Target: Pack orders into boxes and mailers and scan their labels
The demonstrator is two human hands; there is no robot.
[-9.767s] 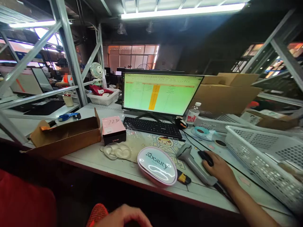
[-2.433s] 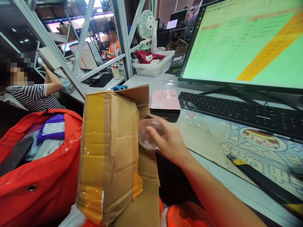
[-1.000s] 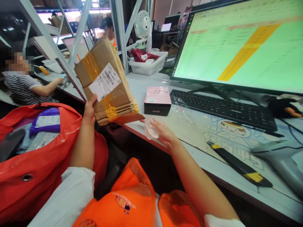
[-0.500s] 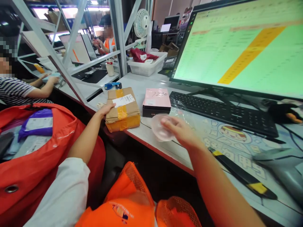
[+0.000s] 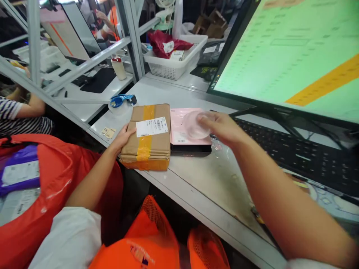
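My left hand [image 5: 125, 137] grips the left side of a cardboard box [image 5: 158, 145], fingers partly hidden along its edge. Orange-yellow tape runs down the middle of this box, and a white label lies across its top. Right beside it is a pink box [image 5: 176, 129] with a black lower part. Above the pink box, my right hand [image 5: 221, 127] pinches a round, translucent plastic thing [image 5: 195, 125], smeared by motion; whether it is a lid or a tape roll I cannot make out.
A monitor [image 5: 280, 74] and black keyboard [image 5: 280, 149] stand at the right. Behind are a white basket [image 5: 175, 69] with a dark red bag and a blue tape dispenser [image 5: 122, 100]. A red sack [image 5: 64, 168] of parcels sits left, near metal frame bars [image 5: 84, 69]. Another person works far left.
My view has shifted down and closer. The cardboard box now sits against the pink box, the gap between them closed. My right hand has carried the round plastic thing over the pink box.
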